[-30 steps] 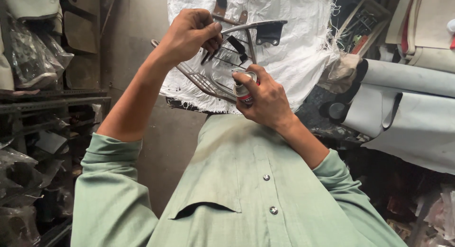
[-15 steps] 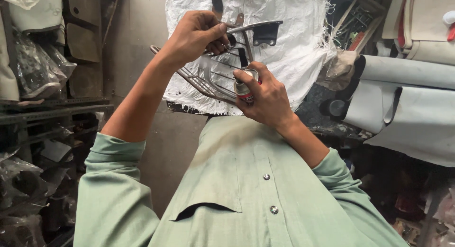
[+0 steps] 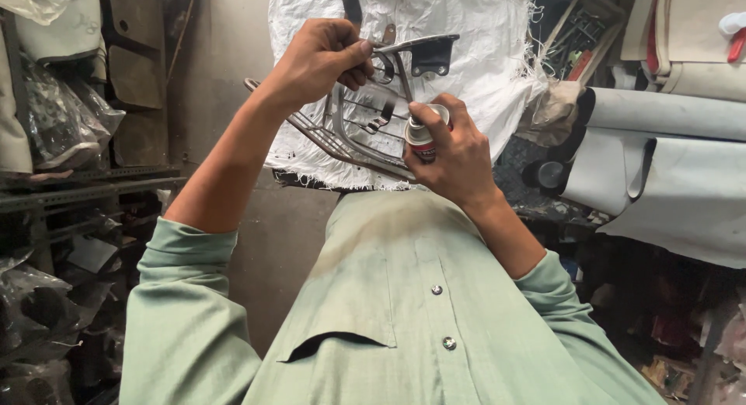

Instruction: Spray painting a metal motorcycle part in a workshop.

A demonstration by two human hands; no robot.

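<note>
The left hand (image 3: 318,63) clamps the metal rack (image 3: 365,133) above the white woven sack (image 3: 482,71); the right hand (image 3: 454,152), grip closed on a small spray can (image 3: 420,133), aims beside it. Overspray could miss the rack's thin bars and stain the sack behind.

Packaging check around the spray can

My right hand (image 3: 458,152) grips a small spray can (image 3: 420,133) with a red-and-white label band. Behind it hangs a white woven sack (image 3: 474,71); far left of it, clear plastic bags (image 3: 62,121) on shelves.
</note>
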